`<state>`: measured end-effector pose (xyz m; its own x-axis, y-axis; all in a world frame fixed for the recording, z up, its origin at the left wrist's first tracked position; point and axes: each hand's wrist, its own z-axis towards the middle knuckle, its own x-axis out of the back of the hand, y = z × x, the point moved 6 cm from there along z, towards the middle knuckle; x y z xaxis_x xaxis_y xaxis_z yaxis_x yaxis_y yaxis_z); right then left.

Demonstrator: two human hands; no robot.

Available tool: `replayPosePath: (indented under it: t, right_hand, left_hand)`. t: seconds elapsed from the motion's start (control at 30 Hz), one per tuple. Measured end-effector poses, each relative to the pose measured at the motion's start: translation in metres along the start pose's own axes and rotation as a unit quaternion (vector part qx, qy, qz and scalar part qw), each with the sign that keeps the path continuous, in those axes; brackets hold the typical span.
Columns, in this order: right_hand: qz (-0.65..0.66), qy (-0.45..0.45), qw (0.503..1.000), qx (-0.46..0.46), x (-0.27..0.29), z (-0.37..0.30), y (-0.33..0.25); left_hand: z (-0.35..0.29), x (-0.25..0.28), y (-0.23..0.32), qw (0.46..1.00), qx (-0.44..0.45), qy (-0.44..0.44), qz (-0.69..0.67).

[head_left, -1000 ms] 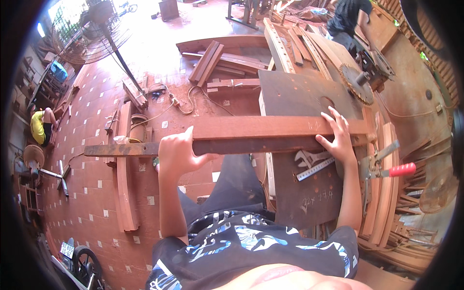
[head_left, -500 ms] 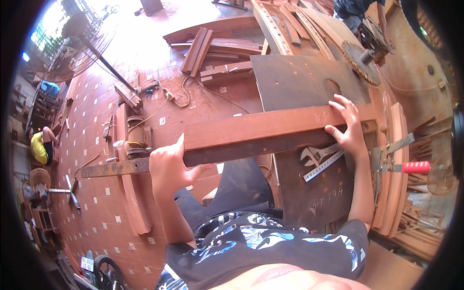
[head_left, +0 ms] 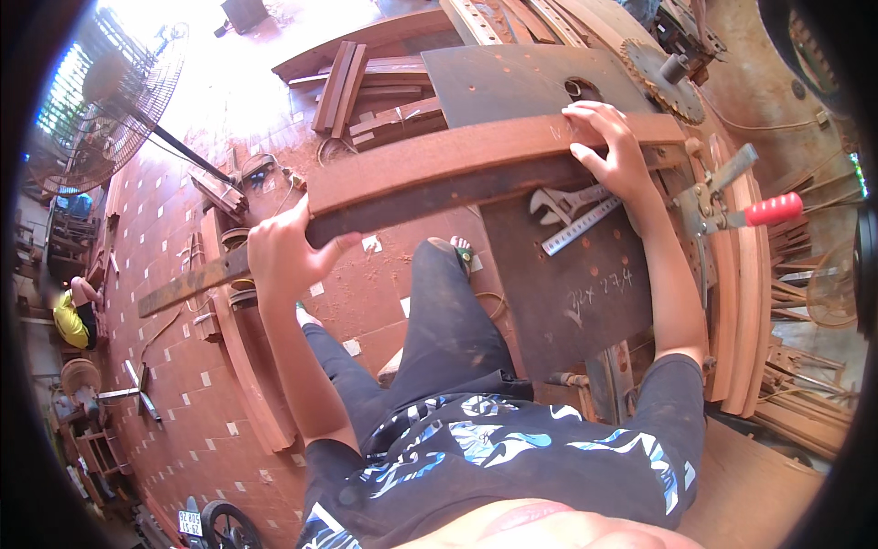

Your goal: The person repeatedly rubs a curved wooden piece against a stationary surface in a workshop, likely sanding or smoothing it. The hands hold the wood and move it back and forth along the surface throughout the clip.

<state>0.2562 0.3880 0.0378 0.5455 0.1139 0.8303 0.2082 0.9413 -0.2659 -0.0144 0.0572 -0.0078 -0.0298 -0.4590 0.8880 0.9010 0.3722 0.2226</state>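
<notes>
Wood in one long reddish plank (head_left: 439,163) ran left to right along a dark bar (head_left: 187,285), its right end over the table (head_left: 540,329). Our right hand (head_left: 615,157) was partly spread yet had hold of it, fingers toward the far side, thumb near. Our left hand (head_left: 288,256) was half curled at the left end; how firmly it gripped, we couldn't tell. Even pressure from both hands, we judged, would best hold plank and bar flush. Our left fingertips were hidden, and glare washed out the far-left floor (head_left: 247,91).
</notes>
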Motion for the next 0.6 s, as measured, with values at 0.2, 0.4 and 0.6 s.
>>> replayPosePath:
  t: [0.2,0.4,0.6]
  right_hand:
    - [-0.001,0.008,1.000,-0.020,-0.030,0.065,0.041]
    - [-0.002,0.027,0.999,-0.040,-0.052,0.107,0.070]
    - [-0.040,0.035,0.997,-0.062,-0.070,0.140,0.107]
  left_hand:
    - [0.062,-0.028,-0.047,0.999,0.013,-0.014,0.039]
    - [0.100,-0.039,-0.070,0.998,0.012,0.004,0.067]
    - [0.144,-0.053,-0.087,0.993,0.088,-0.063,0.049]
